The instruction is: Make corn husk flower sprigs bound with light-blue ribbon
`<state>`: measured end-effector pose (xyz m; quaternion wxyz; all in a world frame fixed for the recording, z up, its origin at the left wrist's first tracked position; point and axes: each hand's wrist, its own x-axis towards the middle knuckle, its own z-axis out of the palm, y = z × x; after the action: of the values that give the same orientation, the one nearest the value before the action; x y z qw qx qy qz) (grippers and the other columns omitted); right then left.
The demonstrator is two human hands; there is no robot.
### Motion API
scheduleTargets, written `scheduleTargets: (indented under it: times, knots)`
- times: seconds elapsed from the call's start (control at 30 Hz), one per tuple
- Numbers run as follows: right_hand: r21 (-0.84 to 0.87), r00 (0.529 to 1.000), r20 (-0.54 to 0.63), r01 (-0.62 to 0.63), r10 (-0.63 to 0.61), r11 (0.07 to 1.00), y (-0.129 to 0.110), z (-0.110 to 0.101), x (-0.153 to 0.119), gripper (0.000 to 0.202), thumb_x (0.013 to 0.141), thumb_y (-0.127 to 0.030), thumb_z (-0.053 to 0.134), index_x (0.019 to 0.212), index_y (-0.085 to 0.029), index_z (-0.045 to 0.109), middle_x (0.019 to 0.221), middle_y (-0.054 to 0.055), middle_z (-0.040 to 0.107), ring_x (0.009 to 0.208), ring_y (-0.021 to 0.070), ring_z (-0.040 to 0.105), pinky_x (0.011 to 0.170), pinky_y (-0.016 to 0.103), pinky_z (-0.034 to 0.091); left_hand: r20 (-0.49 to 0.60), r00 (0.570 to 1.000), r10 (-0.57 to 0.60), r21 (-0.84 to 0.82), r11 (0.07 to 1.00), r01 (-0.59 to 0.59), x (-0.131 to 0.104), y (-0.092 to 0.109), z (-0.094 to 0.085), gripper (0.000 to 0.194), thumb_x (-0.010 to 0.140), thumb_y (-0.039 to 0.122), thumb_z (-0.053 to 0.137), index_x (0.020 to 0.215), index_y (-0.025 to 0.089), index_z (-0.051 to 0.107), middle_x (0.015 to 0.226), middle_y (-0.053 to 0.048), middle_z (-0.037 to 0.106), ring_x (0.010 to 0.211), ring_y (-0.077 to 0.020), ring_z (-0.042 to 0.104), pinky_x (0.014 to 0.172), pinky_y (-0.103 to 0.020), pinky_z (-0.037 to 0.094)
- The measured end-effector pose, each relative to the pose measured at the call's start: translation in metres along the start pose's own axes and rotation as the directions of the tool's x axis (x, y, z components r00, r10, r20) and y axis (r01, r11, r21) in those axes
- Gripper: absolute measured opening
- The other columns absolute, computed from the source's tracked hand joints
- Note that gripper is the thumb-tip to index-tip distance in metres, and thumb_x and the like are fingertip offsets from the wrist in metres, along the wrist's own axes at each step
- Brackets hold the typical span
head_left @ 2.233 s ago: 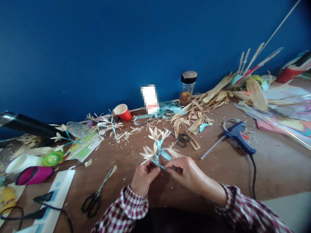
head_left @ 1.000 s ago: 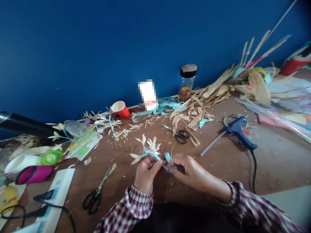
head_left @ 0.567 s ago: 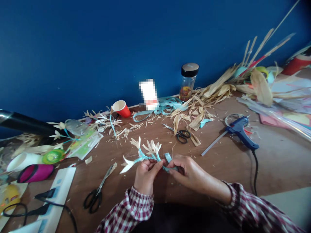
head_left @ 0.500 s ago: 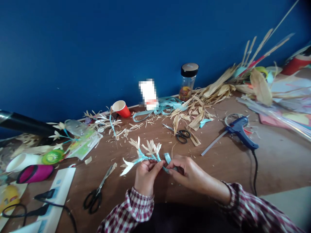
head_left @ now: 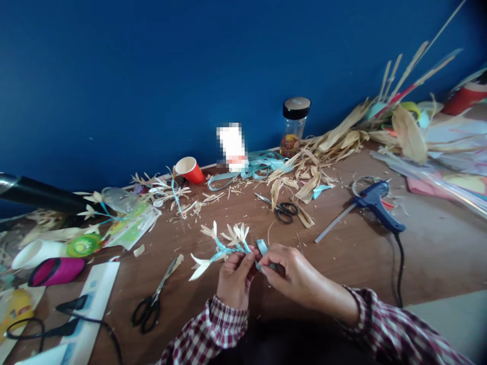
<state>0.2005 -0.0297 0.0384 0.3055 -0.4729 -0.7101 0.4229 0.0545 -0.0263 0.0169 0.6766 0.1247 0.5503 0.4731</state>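
The left hand (head_left: 234,279) pinches, between thumb and fingers, a sprig of pale cream husk flowers on a light-blue wrapped stem (head_left: 225,250); its blooms spread toward 10 o'clock from the grip. The right hand (head_left: 299,276) has its thumb and forefinger pressed on a flat light-blue ribbon (head_left: 262,246), with a short piece poking up at 12 o'clock from those fingertips. Two seconds ago the sprig stood nearly upright; now it lies tipped leftward, and the left hand has just edged nearer the right. To my eye the stem is being turned as the ribbon winds on, with wrapping unfinished.

Farther out, black-handled metal scissors (head_left: 286,213) lie at 1 o'clock, a blue plastic glue gun (head_left: 378,207) toward 2, and a second black-handled pair of scissors (head_left: 148,312) at 8.
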Motion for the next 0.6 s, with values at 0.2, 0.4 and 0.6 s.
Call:
scheduleTargets:
  times: [0.2,0.4,0.6]
  knots:
    - [-0.016,1.000,0.007,-0.004,0.004,1.000,-0.003,0.001,-0.005,0.012,0.082,-0.012,0.052,0.080,-0.017,0.063,0.073,0.001,0.057,0.063,0.0106,0.050,0.058,0.020,0.036,-0.035,0.999,-0.030,-0.003,1.000,0.029,-0.003,0.003,-0.001,0.039,0.040,0.029,0.087,0.072,0.015,0.069,0.063,0.000,0.069,0.060,-0.0132,0.064,0.055,-0.021,0.050]
    - [-0.036,1.000,0.008,-0.010,0.010,0.999,-0.005,0.003,-0.006,0.012,0.082,-0.014,0.052,0.076,-0.016,0.062,0.070,0.001,0.056,0.059,0.0098,0.048,0.056,0.020,0.035,-0.031,0.987,0.158,0.072,0.985,-0.155,0.002,-0.010,-0.010,0.032,0.047,0.029,0.085,0.071,0.015,0.069,0.063,0.001,0.068,0.062,-0.0105,0.061,0.063,-0.021,0.048]
    - [-0.042,1.000,0.005,0.005,-0.004,0.999,-0.003,0.006,-0.009,0.011,0.082,-0.013,0.052,0.078,-0.017,0.061,0.072,0.001,0.056,0.061,0.0102,0.050,0.057,0.020,0.036,-0.024,1.000,0.003,-0.084,0.996,-0.005,0.002,-0.008,-0.007,0.037,0.039,0.024,0.088,0.063,0.015,0.062,0.065,0.002,0.064,0.056,-0.0078,0.058,0.054,-0.018,0.045]
